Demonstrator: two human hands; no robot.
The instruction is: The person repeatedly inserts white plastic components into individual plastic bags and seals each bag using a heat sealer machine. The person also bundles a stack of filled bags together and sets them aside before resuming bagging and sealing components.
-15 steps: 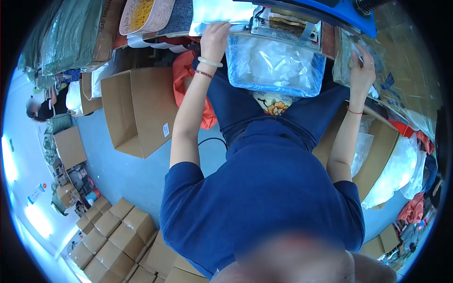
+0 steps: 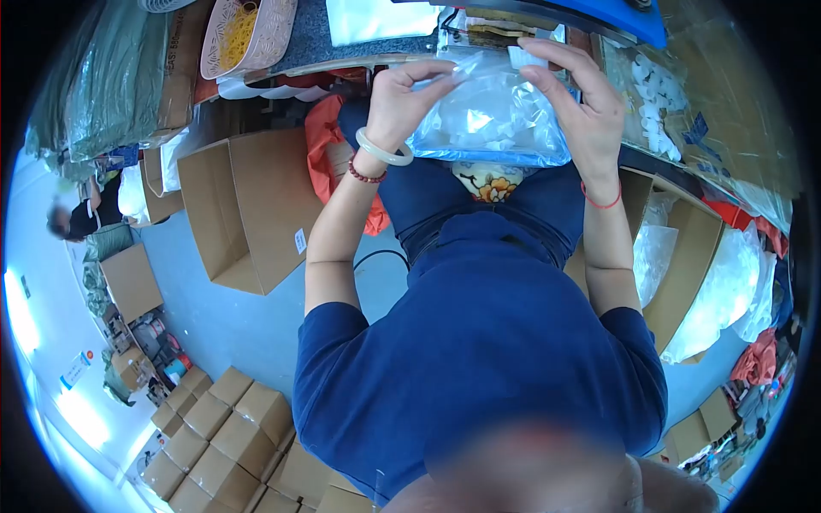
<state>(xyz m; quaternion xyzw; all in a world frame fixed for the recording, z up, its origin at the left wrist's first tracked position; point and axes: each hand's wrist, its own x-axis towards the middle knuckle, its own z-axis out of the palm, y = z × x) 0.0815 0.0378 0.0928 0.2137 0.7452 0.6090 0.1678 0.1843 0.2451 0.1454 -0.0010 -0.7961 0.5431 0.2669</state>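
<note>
The left hand (image 2: 404,101) pinched a clear plastic bag (image 2: 468,68), seemingly light, slippery, best gripped by its edge; the right hand (image 2: 592,96) pinched a white piece (image 2: 523,58).

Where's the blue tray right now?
Head view, upper centre: the blue tray is just above the flower print in frame, between the left hand and the right hand.
</note>
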